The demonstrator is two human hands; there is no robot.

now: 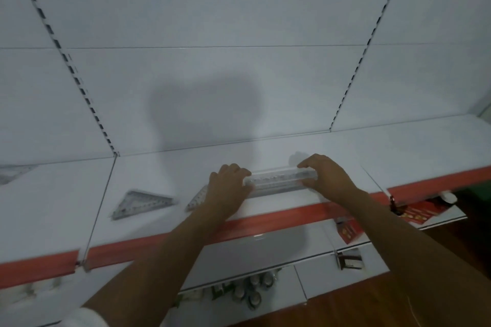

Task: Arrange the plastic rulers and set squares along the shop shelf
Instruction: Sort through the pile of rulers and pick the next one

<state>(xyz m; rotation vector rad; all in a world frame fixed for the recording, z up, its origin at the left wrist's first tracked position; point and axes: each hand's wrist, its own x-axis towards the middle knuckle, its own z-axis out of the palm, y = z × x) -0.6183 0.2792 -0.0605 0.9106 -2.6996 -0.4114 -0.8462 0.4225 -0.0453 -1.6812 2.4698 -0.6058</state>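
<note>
Both hands, left hand [229,183] and right hand [325,176], grip the ends of a clear plastic ruler bundle [276,179] on the white red-edged shelf [265,216]. Two clear triangular set squares [140,203] lie placed leftward; another, blurred, perhaps farther left. The rulers remain unsettled.

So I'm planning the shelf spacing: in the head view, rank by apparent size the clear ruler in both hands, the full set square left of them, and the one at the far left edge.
1. Clear ruler, longest.
2. Full set square.
3. Far-left set square, cropped by the frame, so its rank is unsure.
</note>
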